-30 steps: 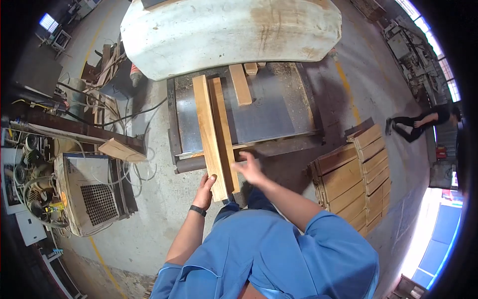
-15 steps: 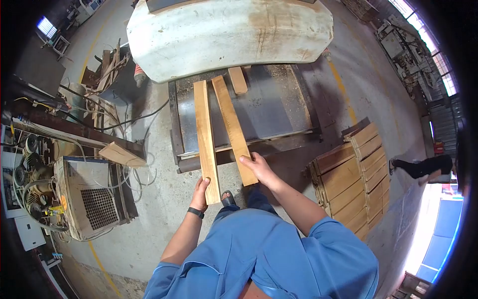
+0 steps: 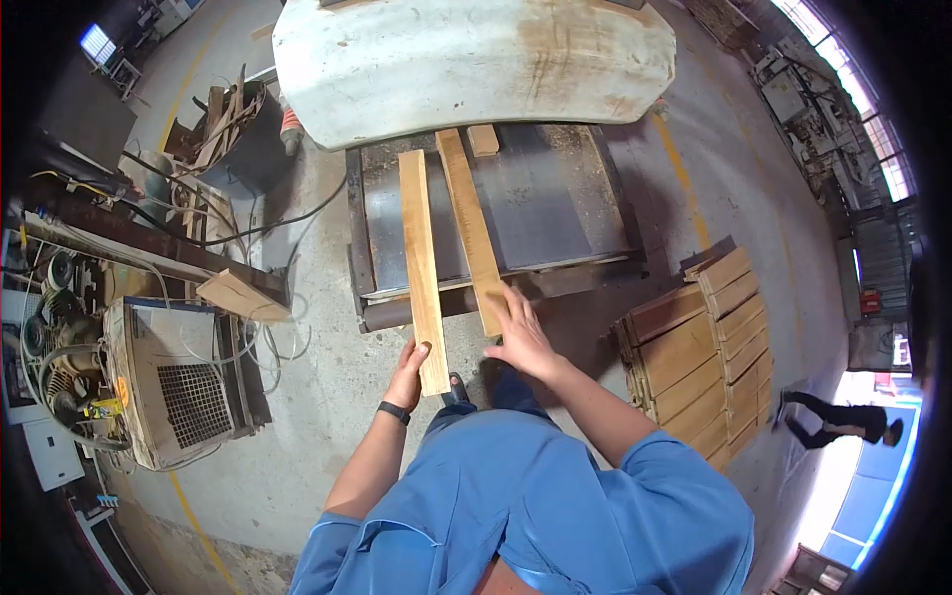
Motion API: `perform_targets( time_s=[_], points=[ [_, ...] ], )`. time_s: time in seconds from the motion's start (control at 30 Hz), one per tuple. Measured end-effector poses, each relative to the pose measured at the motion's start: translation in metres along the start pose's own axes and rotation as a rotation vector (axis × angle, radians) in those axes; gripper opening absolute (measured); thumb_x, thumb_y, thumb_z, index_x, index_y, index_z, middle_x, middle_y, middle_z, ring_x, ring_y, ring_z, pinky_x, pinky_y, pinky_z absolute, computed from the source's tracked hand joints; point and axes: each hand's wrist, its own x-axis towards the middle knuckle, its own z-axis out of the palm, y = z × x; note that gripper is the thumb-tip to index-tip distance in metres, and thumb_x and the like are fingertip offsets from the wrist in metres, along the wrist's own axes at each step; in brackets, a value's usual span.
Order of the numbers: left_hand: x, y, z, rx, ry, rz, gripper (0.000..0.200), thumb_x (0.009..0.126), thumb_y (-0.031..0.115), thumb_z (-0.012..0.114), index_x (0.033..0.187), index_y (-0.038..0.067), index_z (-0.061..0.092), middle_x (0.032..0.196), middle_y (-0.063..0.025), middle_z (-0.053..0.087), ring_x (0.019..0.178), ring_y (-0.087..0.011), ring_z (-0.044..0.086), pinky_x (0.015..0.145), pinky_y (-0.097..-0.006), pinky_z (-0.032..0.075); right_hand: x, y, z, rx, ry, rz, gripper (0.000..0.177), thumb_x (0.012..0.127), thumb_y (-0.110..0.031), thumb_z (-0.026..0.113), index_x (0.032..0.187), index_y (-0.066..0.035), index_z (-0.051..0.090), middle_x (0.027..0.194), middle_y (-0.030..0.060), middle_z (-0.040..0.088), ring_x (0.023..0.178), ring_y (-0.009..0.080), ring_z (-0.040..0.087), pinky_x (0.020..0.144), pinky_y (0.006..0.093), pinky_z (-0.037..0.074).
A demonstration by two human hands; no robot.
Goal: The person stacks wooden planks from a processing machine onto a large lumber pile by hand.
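Observation:
My left hand (image 3: 405, 375) is closed around the near end of a long, light wooden plank (image 3: 421, 263), thumb on top. That plank points away from me over the metal bed (image 3: 535, 208) of a machine. To its right lies a second wooden plank (image 3: 466, 213), its far end close to the white machine hood. My right hand (image 3: 523, 337) touches this plank's near end with its fingers stretched out and its thumb apart, not wrapped round it. A shorter wood block (image 3: 483, 140) lies farther back, partly under the hood.
The large white hood (image 3: 466, 69) spans the far side of the bed. At the right stand stacked boards (image 3: 704, 357). A scrap bin (image 3: 243, 139) and a compressor-like unit (image 3: 169, 387) are at the left. Another person (image 3: 843, 421) walks at the far right.
My right hand has loosened from a grip to outstretched fingers, and the right plank has moved forward toward the hood. The wood block sits farther under the hood. My left hand still holds its plank.

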Motion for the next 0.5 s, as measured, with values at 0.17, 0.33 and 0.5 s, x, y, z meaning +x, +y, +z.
perform_targets(
  time_s=[0.17,0.33,0.5],
  points=[
    [0.001,-0.001,-0.005,-0.119,-0.039,-0.037,0.082,0.1,0.058,0.051,0.157,0.002,0.029,0.148,-0.0174,0.048,0.136,-0.0291,0.047,0.113,-0.0438,0.04,0.06,0.009,-0.013,-0.241,-0.026,-0.134,0.072,0.071,-0.018,0.086,0.136,-0.012,0.056,0.158,0.0189,0.028,0.145,0.0435,0.03,0.116,0.057,0.032],
    [0.004,-0.008,-0.019,-0.106,-0.045,-0.072,0.074,0.104,0.058,0.044,0.151,0.001,0.039,0.141,-0.0165,0.055,0.128,-0.0285,0.054,0.109,-0.0427,0.043,0.128,-0.014,-0.017,0.178,0.255,0.135,0.062,0.082,-0.035,0.081,0.13,-0.004,0.058,0.135,0.0197,0.055,0.127,0.0368,0.053,0.104,0.0447,0.046],
    [0.012,-0.011,-0.019,-0.088,-0.013,-0.083,0.076,0.098,0.054,0.061,0.143,-0.005,0.045,0.131,-0.0153,0.062,0.119,-0.0259,0.061,0.102,-0.0415,0.049,0.074,-0.021,0.039,0.619,-0.573,0.387,0.076,0.088,-0.055,0.073,0.126,0.009,0.055,0.11,0.022,0.068,0.096,0.0271,0.069,0.081,0.036,0.056]
  ],
)
